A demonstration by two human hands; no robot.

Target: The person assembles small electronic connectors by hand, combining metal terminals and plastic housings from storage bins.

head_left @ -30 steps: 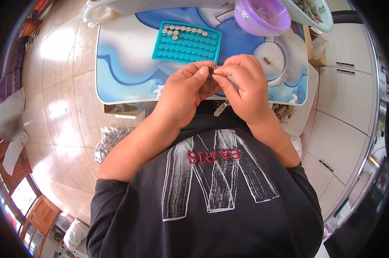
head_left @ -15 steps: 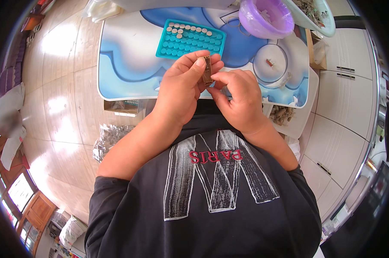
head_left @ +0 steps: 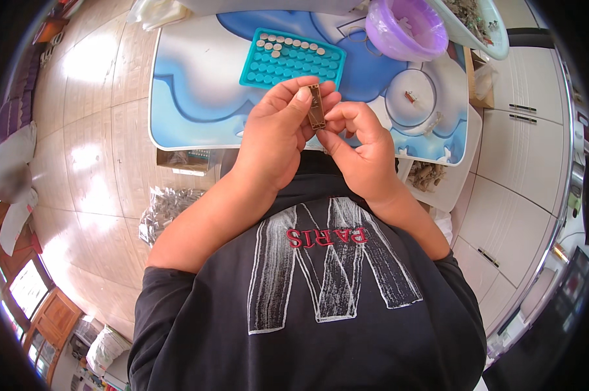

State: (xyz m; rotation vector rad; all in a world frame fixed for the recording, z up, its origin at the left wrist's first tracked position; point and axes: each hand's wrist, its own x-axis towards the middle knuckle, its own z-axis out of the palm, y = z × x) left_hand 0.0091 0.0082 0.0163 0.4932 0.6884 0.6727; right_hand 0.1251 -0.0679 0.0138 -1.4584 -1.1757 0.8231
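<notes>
My left hand [head_left: 275,127] pinches a small brown rectangular piece [head_left: 316,111] with dark markings between its thumb and fingers. It is held upright above the table's near edge; its exact kind I cannot make out. Against the lower end of that piece lie the curled thumb and forefinger of my right hand [head_left: 359,140]. Just beyond my hands rests a teal tray [head_left: 245,77] with rows of round hollows. Several pale round discs [head_left: 277,47] sit in its far rows.
A purple bowl [head_left: 387,40] lined with clear plastic stands at the far right of the blue-and-white table [head_left: 196,98]. Beside it is a pale green basket [head_left: 501,45] of small pieces. A tiny reddish-brown item [head_left: 409,98] lies on the table's right part. White cabinets [head_left: 516,169] flank the right side.
My right thumb and forefinger have shifted slightly at the lower end of the brown piece, whose face now shows more. My left hand keeps its grip.
</notes>
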